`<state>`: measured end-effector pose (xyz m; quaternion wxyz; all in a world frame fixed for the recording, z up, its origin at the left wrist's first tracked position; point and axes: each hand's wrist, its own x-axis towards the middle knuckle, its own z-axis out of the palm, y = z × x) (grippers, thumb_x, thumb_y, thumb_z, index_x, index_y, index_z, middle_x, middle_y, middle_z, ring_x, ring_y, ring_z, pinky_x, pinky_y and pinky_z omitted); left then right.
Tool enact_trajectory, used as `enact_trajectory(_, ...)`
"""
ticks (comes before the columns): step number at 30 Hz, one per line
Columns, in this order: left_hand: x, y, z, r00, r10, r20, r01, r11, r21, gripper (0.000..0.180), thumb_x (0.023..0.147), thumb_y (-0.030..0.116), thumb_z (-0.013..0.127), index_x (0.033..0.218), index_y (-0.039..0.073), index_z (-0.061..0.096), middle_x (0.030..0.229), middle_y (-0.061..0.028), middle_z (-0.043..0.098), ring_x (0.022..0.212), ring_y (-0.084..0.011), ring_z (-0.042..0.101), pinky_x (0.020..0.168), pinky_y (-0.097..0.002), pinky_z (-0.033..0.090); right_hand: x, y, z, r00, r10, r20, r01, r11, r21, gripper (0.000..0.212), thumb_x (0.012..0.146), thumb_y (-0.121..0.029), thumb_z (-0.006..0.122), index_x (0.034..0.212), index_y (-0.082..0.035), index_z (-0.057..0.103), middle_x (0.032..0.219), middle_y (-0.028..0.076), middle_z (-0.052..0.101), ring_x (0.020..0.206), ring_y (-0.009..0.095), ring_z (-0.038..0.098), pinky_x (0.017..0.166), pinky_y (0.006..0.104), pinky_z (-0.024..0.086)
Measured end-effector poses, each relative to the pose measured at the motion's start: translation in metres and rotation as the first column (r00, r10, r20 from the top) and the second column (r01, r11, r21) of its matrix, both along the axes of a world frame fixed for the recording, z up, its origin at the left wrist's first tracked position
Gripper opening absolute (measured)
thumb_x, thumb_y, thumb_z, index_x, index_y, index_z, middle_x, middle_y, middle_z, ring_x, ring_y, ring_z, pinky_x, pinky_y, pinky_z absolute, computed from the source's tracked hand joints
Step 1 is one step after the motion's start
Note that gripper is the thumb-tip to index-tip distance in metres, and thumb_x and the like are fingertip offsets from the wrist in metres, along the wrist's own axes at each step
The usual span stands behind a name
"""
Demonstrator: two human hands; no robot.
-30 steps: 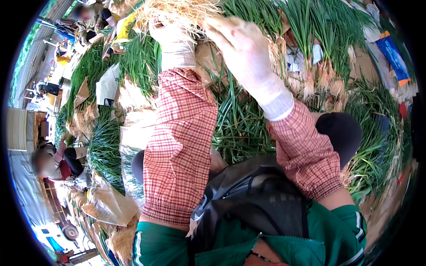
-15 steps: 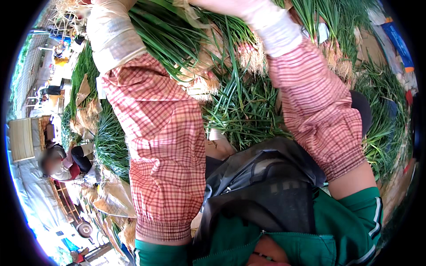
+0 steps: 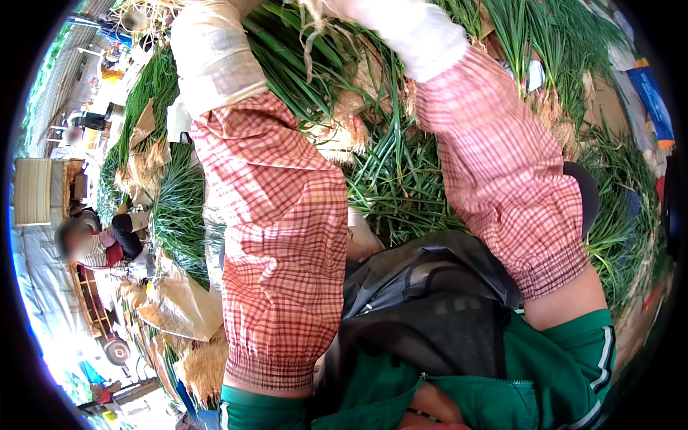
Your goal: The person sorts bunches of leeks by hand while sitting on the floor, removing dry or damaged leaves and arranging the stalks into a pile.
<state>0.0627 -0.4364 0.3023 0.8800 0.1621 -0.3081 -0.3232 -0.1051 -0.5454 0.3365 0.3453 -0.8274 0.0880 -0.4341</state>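
Both forearms, in red-and-white checked sleeve covers with pale wrapped wrists, reach up to the top edge. Only a sliver of my left hand [image 3: 247,6] shows there; its fingers are cut off. My right hand [image 3: 344,7] is partly in view at the top, blurred, its fingers not clear. A pale, limp strip [image 3: 309,36] hangs beside it. Long green onion leaves [image 3: 294,61] spread between the wrists. Below them lie pale onion roots [image 3: 340,136] and a loose heap of green onions [image 3: 405,179] between my arms.
More green onion bunches [image 3: 537,36] lie at the right, near a blue packet [image 3: 652,100]. At the left are further bunches [image 3: 175,215], a pale sheet [image 3: 188,304] and a seated person [image 3: 107,247]. A dark apron [image 3: 423,308] covers my lap.
Both forearms have shifted: the left wrist a little right, the right wrist left and up, bringing the hands closer together. The pale strip now hangs lower and more plainly beside the right hand.
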Motion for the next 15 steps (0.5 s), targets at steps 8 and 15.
enact_trajectory(8, 0.007, 0.034, -0.006, 0.998, 0.064, 0.004, -0.064, 0.998, 0.007, 0.025, 0.083, 0.013, 0.058, 0.105, 0.003, 0.059, 0.098, -0.01, 0.063, 0.085, -0.021, 0.062, 0.076, -0.031, 0.052, -0.001, -0.009, -0.074, 0.82, -0.373, -0.435, 0.341, 0.928, -0.153, 0.02, 0.089, -0.017, 0.052, 0.099, -0.007, 0.066, 0.088, 0.01, 0.067, 0.081, 0.023, 0.065, 0.076, 0.0369, 0.052)
enact_trajectory(15, 0.011, 0.053, 0.012, 0.995, 0.092, 0.039, -0.091, 0.995, -0.036, 0.024, 0.083, 0.013, 0.058, 0.105, 0.003, 0.059, 0.097, -0.0098, 0.063, 0.084, -0.0206, 0.062, 0.076, -0.0309, 0.052, 0.03, 0.06, -0.161, 0.908, -0.084, -0.41, 0.193, 0.953, 0.232, 0.056, 0.094, -0.023, 0.042, 0.138, 0.006, 0.025, 0.105, 0.022, 0.058, 0.091, 0.03, 0.061, 0.084, 0.034, 0.05)
